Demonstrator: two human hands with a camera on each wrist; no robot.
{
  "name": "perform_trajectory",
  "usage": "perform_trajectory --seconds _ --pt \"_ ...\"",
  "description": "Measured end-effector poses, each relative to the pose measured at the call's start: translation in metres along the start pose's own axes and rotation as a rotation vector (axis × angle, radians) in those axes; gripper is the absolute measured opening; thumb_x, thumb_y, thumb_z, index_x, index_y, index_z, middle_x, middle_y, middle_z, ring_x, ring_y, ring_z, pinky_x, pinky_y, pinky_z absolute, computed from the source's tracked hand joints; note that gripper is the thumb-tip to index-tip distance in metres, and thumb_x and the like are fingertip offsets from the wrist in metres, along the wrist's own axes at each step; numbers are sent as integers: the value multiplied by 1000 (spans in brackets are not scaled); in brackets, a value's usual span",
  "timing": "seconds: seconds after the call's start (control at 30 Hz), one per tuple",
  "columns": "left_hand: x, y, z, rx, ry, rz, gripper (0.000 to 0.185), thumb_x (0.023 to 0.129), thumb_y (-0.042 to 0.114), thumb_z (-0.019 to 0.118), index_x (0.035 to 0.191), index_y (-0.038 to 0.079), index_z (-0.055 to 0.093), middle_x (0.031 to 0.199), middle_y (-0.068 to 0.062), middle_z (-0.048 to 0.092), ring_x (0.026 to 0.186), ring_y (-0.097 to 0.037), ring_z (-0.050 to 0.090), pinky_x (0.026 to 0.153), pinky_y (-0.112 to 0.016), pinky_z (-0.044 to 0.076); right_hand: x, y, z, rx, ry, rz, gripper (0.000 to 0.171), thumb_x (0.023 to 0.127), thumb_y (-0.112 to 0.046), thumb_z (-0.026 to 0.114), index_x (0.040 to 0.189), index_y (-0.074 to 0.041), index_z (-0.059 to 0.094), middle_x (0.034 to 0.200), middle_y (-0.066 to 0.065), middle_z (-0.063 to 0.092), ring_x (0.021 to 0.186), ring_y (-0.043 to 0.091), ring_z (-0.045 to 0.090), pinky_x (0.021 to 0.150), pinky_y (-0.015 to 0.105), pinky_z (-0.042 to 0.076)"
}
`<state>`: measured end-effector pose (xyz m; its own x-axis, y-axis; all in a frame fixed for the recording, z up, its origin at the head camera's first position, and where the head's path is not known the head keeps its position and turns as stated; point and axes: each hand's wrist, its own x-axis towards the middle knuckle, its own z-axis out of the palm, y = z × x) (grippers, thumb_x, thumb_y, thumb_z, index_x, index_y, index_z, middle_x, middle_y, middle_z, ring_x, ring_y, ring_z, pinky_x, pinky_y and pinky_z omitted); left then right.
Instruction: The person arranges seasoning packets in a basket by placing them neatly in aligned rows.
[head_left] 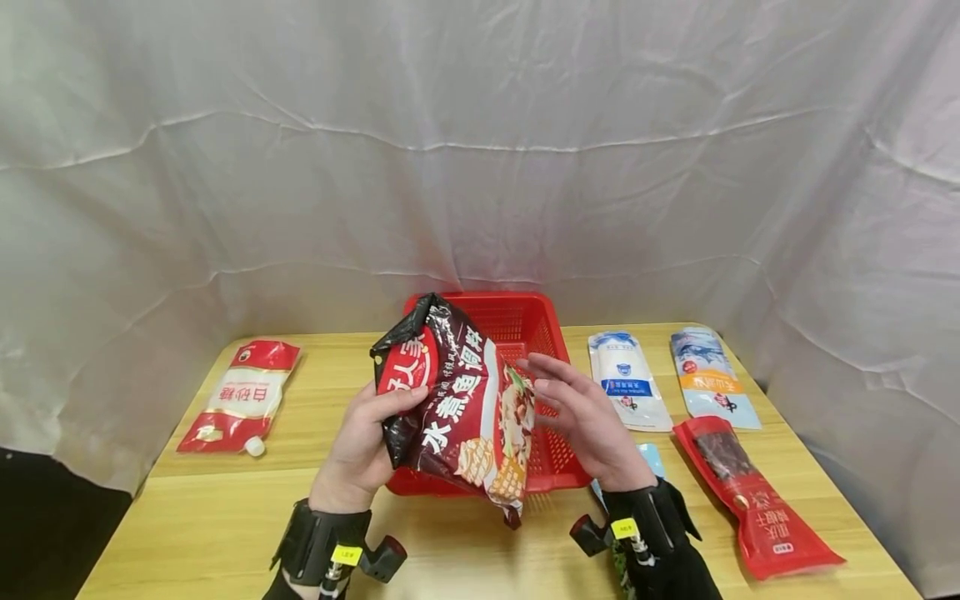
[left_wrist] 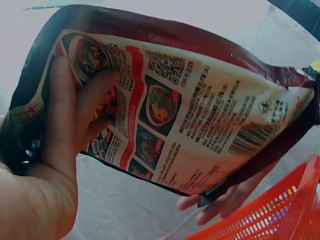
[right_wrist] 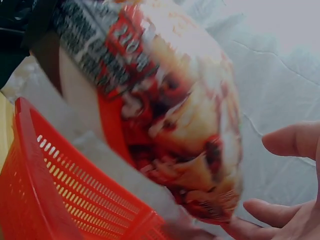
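My left hand (head_left: 375, 425) grips a dark red food bag (head_left: 457, 400) by its left edge and holds it tilted above the front of a red plastic basket (head_left: 525, 321). In the left wrist view the fingers (left_wrist: 75, 115) are curled across the bag's printed back (left_wrist: 200, 110). My right hand (head_left: 577, 408) is open with straight fingers, just right of the bag and over the basket. Whether it touches the bag I cannot tell. The right wrist view shows the bag's front (right_wrist: 165, 110) above the basket wall (right_wrist: 75, 190), with my right hand (right_wrist: 290, 195) spread below it.
On the wooden table (head_left: 225, 533), a red and white pouch (head_left: 240, 396) lies at the left. Right of the basket lie a white and blue pouch (head_left: 628, 379), a blue and orange pouch (head_left: 708, 375) and a long red packet (head_left: 750, 492). White cloth hangs behind.
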<state>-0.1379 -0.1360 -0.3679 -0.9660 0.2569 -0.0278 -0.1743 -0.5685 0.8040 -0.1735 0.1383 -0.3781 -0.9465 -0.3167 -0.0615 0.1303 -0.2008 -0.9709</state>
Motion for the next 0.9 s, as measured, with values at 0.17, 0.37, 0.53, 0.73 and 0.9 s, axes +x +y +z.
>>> perform_trajectory --seconds 0.17,0.37,0.53,0.73,0.9 --pt "0 -1 -2 -16 -59 -14 50 102 9 48 150 10 32 131 -8 55 112 -20 65 94 -35 60 0 1 0 50 -47 67 52 105 -20 57 153 -6 44 142 10 57 112 21 64 86 32 61" --pt "1 -1 -9 -14 -104 -25 45 104 14 44 147 10 32 125 -6 56 106 -17 67 90 -33 61 -2 0 -1 20 -90 86 38 104 -18 59 140 -6 59 123 6 66 99 18 68 81 30 62" --pt "1 1 -11 35 -88 -58 42 104 23 42 143 10 35 119 -4 60 100 -15 68 86 -31 62 -5 -1 -5 -5 -137 85 23 103 -16 62 125 -9 65 113 6 70 93 16 71 81 29 62" --pt "2 3 -11 37 -38 -103 42 105 34 40 141 14 34 119 0 59 102 -13 65 87 -28 60 -5 -1 -7 -51 -121 65 28 102 -14 65 128 -6 56 114 8 68 94 18 71 82 30 62" --pt "4 4 -11 -23 -76 -112 48 108 48 37 141 13 38 116 3 61 100 -11 65 85 -26 59 -4 0 -6 -62 -63 25 34 102 -11 65 132 -1 52 117 9 67 98 20 70 84 31 62"
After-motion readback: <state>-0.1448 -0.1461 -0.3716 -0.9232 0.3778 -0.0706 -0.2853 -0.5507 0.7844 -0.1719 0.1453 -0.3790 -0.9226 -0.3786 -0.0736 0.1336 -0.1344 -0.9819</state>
